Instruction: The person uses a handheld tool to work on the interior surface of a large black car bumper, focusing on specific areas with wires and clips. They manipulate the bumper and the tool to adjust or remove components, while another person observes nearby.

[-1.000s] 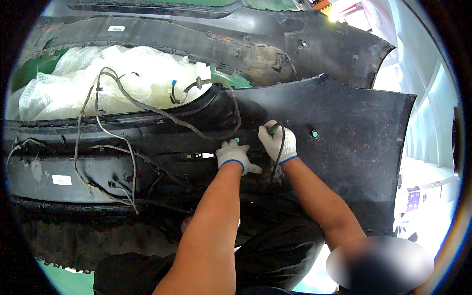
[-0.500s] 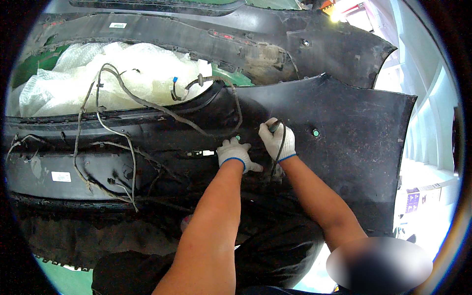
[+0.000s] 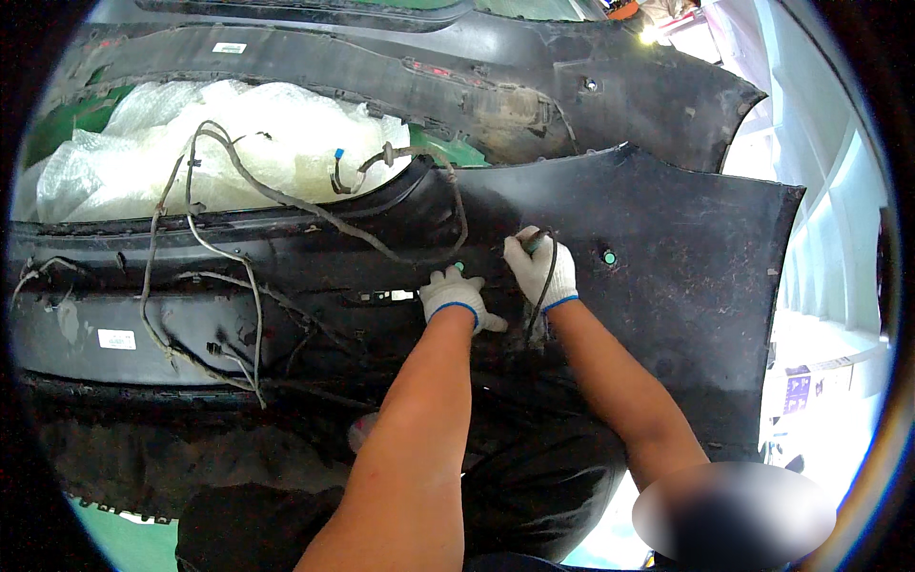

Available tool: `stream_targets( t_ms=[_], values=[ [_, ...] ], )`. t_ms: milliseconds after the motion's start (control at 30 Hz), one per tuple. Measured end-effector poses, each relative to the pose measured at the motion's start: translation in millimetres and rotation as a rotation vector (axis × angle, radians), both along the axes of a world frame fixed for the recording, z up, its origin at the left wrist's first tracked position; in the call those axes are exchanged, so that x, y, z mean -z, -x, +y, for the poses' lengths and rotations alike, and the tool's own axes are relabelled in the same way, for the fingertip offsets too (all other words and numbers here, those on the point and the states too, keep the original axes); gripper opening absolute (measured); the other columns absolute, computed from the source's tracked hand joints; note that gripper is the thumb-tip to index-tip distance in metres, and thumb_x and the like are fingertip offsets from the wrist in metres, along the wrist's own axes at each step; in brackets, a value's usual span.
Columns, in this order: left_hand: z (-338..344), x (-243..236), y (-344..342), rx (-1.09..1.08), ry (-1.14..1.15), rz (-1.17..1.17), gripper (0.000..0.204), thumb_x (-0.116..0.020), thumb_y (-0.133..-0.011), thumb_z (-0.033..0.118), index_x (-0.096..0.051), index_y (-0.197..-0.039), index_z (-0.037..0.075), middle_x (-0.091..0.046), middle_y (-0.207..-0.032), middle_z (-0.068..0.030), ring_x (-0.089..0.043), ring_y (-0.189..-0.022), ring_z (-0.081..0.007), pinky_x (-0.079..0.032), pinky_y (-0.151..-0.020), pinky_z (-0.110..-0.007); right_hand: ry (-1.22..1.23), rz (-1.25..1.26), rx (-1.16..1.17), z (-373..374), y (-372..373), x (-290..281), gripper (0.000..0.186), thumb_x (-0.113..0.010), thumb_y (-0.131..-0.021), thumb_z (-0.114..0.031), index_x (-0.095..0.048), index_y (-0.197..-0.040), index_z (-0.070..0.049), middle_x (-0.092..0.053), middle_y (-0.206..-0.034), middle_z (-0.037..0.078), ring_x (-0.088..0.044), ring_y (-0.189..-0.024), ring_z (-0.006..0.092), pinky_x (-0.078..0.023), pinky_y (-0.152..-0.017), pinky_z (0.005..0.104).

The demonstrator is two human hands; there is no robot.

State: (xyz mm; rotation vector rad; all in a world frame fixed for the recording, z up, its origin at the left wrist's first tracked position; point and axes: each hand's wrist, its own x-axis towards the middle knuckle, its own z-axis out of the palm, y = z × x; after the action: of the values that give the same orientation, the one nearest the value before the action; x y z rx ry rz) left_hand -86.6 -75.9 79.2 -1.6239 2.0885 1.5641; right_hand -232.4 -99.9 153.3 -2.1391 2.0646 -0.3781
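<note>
Shifting barely toward three o'clock with right grip; pinching dark cable near its end, two o'clock from left grip, trailing toward six; resting left fingers spread on black panel.

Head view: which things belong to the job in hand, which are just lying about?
Likely in the job:
Left gloved hand, spread on near black panel
Right gloved hand, gripping a dark, apparently corded item

Likely just lying about:
Bubble wrap
Far black panel
Loose wiring, though its role is unclear
</note>
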Motion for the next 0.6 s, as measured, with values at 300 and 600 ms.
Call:
stream_targets(
  t_ms=[300,600],
  values=[
    [0,-1,-2,-0.009,0.008,-0.007,0.112,-0.089,-0.068,0.078,-0.054,-0.165,0.033,-0.035,-0.177,-0.0156,-0.034,-0.161,-0.0415,-0.038,-0.127,-0.058,-0.023,-0.001,0.089,7,-8,-24,0.032,-0.068,-0.100,-0.038,-0.076,-0.094,-0.008,-0.076,-0.084,0.021,-0.078,-0.085,0.0422,-0.060,-0.074,0.0473],
    [1,-2,-4,-0.009,0.005,-0.005,0.113,-0.090,-0.069,0.078,-0.053,-0.166,0.034,-0.035,-0.177,-0.0154,-0.034,-0.161,-0.0414,-0.038,-0.127,-0.058,0.029,0.059,0.035,2,4,-6,0.031,-0.069,-0.099,-0.038,-0.078,-0.094,-0.009,-0.076,-0.083,0.020,-0.077,-0.083,0.0430,-0.060,-0.073,0.0485]
  ],
)
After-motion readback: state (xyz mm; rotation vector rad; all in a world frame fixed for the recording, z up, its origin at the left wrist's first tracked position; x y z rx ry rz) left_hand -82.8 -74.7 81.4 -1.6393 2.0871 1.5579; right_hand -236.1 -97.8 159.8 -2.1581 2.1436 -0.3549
